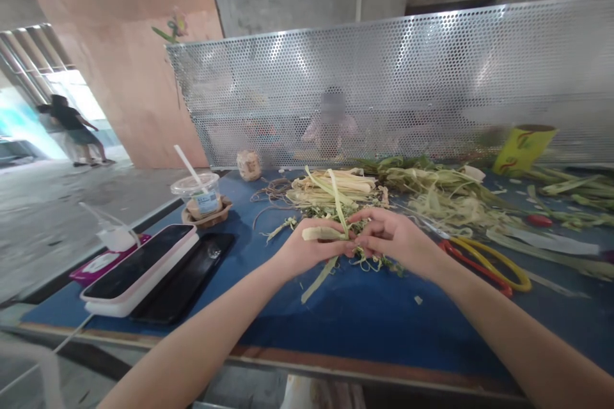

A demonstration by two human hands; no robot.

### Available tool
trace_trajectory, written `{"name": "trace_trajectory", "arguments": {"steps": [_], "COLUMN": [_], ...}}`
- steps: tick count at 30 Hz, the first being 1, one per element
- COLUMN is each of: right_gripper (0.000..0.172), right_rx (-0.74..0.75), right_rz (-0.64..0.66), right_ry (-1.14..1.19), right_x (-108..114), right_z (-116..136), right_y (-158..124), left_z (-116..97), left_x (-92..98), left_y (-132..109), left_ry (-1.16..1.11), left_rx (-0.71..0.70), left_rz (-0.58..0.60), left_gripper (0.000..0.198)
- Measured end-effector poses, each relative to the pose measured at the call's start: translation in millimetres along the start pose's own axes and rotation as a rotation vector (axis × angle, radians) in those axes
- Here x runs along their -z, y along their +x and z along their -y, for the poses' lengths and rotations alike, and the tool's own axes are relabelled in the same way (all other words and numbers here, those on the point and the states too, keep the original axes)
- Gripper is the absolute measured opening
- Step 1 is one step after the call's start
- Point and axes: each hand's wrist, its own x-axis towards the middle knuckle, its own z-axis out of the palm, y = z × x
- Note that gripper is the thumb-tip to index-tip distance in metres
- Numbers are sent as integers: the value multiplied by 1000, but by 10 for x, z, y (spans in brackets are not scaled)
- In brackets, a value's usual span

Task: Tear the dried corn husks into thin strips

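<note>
My left hand (pixel 307 246) is closed in a pinch on pale green, husk-like plant strips (pixel 338 204). One strip stands up above the fingers, a wider piece lies across the back of that hand, and an end hangs below. Meeting it fingertip to fingertip, my right hand (pixel 391 239) pinches the same strips where they cross. The exact crossing is partly covered by the fingers. Just beyond the hands are a bundle of pale strips (pixel 336 186) and a heap of shredded green bits (pixel 326 209). Scissors with red and yellow handles (pixel 494 262) lie right of my right hand.
At left on the blue table (pixel 307 332) are a pink-edged phone (pixel 144 262), a black phone (pixel 187 275) and a lidded cup with straw (pixel 199 195). Leafy husks (pixel 446 198) and a yellow container (pixel 522 148) lie right. A perforated metal screen (pixel 384 77) stands behind.
</note>
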Motion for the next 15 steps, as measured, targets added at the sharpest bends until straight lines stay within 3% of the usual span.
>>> {"name": "trace_trajectory", "arguments": {"steps": [7,11,15], "right_gripper": [31,31,44], "right_rx": [0,-58,-91], "right_rz": [47,85,101], "right_ry": [10,37,191], "right_x": [115,99,18], "right_z": [-20,-34,-65], "right_y": [8,7,14], "left_z": [-22,-19,22], "left_x": [5,27,21], "left_y": [-20,5,26], "left_ry": [10,-100,-152], "left_rx": [-62,-25,-20], "left_rz": [54,85,73], "left_gripper": [21,27,38]}}
